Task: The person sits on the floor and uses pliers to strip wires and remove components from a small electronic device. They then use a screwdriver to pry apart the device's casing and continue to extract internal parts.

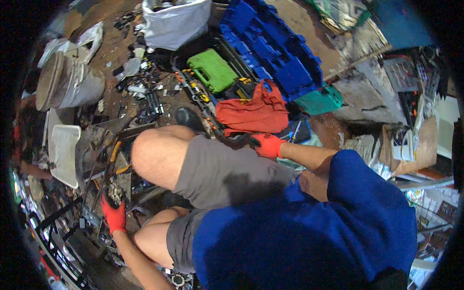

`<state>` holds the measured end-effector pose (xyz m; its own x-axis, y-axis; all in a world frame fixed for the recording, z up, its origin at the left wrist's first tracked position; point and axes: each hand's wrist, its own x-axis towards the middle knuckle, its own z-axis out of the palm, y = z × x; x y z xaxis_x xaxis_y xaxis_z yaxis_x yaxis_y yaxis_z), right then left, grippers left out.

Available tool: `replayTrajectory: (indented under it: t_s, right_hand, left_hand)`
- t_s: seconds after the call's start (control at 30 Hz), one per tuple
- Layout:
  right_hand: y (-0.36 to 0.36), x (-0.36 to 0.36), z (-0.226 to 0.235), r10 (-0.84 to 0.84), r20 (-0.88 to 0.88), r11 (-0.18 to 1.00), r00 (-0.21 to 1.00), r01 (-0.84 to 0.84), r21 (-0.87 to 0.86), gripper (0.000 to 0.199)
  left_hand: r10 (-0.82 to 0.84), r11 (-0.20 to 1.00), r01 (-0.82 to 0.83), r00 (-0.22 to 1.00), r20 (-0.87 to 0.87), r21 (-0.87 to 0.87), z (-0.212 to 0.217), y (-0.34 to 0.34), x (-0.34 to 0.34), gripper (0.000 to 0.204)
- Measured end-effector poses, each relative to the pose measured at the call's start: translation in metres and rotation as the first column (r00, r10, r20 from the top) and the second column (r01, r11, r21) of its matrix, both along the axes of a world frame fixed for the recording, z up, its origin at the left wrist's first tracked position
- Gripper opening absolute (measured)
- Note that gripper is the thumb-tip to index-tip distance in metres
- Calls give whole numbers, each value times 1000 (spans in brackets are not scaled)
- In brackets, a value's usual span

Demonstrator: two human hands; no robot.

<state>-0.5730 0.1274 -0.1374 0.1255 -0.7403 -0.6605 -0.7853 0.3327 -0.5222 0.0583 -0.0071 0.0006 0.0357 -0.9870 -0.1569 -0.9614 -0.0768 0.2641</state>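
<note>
Nearest to me, my left hand (114, 216) in its red glove reaches down by my left knee into a heap of dark metal scraps and rods (104, 186). Its fingers look curled over something there, but I cannot tell whether they truly grip a piece or only rest on the pile. I judge sharp ends could snag the glove, or a tugged rod could shift the loose heap.

Further out, my right hand (267, 144), also red-gloved, is clenched around a dark curved tool handle (231, 141) just past my right thigh. It lies touching the lower edge of a red cloth (251, 112); pulling could drag the cloth along, I think.

Beyond sit a green case (211, 70) and an open blue toolbox (270, 46).
</note>
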Motion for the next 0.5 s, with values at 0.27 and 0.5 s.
replayTrajectory:
  t_s: [0.27, 0.5]
  right_hand:
    - [139, -77, -72, 280, 28, 714, 960, -228, 662, 39]
    - [143, -76, -89, 174, 11, 729, 985, -136, 671, 30]
  left_hand:
    - [-52, 995, 50, 998, -22, -89, -9, -2, -1, 86]
    - [12, 999, -14, 999, -44, -41, 5, 16, 18, 88]
